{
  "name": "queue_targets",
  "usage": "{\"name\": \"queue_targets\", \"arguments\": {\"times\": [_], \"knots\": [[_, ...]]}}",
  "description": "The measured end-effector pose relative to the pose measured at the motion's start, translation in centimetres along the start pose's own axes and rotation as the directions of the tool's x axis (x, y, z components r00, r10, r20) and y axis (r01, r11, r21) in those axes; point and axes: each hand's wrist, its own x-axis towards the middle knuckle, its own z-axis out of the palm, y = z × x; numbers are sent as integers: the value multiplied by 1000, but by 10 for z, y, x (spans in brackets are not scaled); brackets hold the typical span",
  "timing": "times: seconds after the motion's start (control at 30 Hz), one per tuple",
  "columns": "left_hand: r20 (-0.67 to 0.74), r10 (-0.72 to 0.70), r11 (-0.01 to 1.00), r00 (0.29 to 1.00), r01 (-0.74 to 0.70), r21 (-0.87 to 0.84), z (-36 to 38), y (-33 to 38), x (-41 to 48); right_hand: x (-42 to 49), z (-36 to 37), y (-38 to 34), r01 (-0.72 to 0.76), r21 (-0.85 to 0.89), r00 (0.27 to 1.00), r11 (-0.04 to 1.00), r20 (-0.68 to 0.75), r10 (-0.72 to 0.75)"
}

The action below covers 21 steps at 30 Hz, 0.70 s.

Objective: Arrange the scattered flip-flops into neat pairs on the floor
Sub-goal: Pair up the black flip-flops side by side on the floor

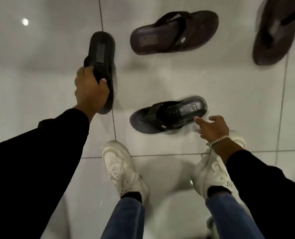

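My left hand [90, 90] is shut on a black flip-flop [102, 56], gripping its front half so the heel points away from me, just above the white tiles. A second black flip-flop [169, 115] lies sideways on the floor in front of my feet, heel to the right. My right hand [212, 126], with a silver bracelet on the wrist, hovers open beside its heel, fingertips almost touching it. Two dark brown flip-flops lie farther off: one [174, 31] at top centre, lying sideways, the other [277, 30] at the top right edge, partly cut off.
Glossy white floor tiles [40, 57] with grey grout lines reflect a ceiling light [25, 21]. My white sneakers [122, 168] and blue jeans [124, 219] fill the bottom centre, close to the nearer black flip-flop.
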Motion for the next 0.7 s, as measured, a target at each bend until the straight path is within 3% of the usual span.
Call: {"name": "queue_targets", "arguments": {"times": [0.13,0.2,0.37,0.53,0.7], "knots": [[48,-320,935,946,324,-144,12,-11,30,16,21,5,-70,180,997,981,30,66],[81,-373,910,924,381,-162,19,-15,35,24,25,-1,-50,184,999,982,18,47],[8,-287,944,958,284,-169,36,-14,19,43,14,-35,13,153,1000,988,11,-15],[54,-219,962,974,225,-152,58,-10,-5,62,-5,-94,111,59,993,992,-41,-108],[62,-157,969,986,166,-182,70,-10,-24,66,-7,-144,218,206,975,954,-87,-204]]}}
